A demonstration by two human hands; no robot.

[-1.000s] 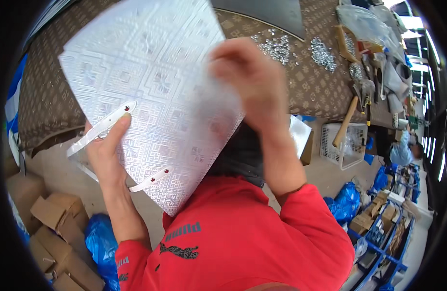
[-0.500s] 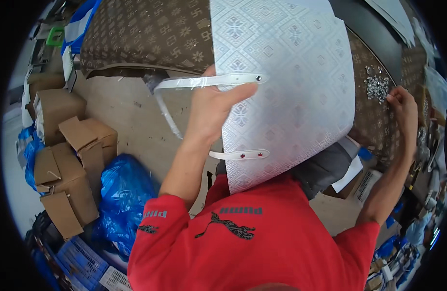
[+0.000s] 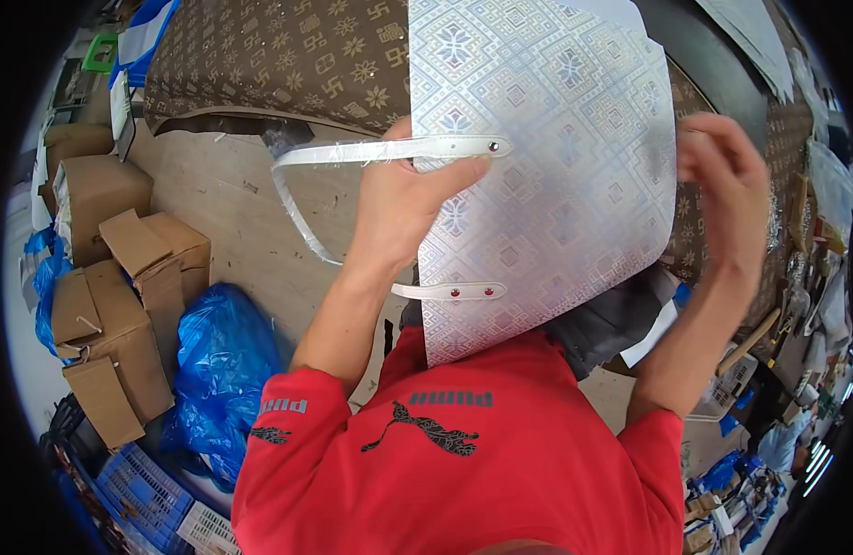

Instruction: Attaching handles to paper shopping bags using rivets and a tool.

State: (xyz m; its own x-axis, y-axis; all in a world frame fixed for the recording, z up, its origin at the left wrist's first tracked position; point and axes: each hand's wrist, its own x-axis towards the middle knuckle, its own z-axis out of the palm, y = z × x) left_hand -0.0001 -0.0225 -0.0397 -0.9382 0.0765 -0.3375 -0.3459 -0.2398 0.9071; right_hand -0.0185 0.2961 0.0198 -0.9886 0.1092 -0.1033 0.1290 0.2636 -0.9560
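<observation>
A silver-white patterned panel [image 3: 574, 213] leans over my lap, its far part against a table. A white strap handle [image 3: 343, 152] loops out from its left edge; clear film clings to part of it. The upper strap end carries one metal stud beside a small hole, and the lower end has two studs. My left hand [image 3: 394, 213] grips the panel's left edge and upper strap end, thumb on the front and fingers behind. My right hand [image 3: 730, 203], somewhat blurred, is by the panel's right edge with fingers curled together; what they hold cannot be made out.
Brown patterned cloth covers the table [image 3: 278, 69]. Cardboard boxes [image 3: 121, 324], a blue plastic bag [image 3: 223, 370] and a blue crate [image 3: 144, 490] are on the floor at left. Tools and clutter [image 3: 797, 305] fill the right side.
My right hand has left the pile of small shiny metal pieces and moved left to the panel's edge, now covering where the pile was. My left hand keeps its grip.
</observation>
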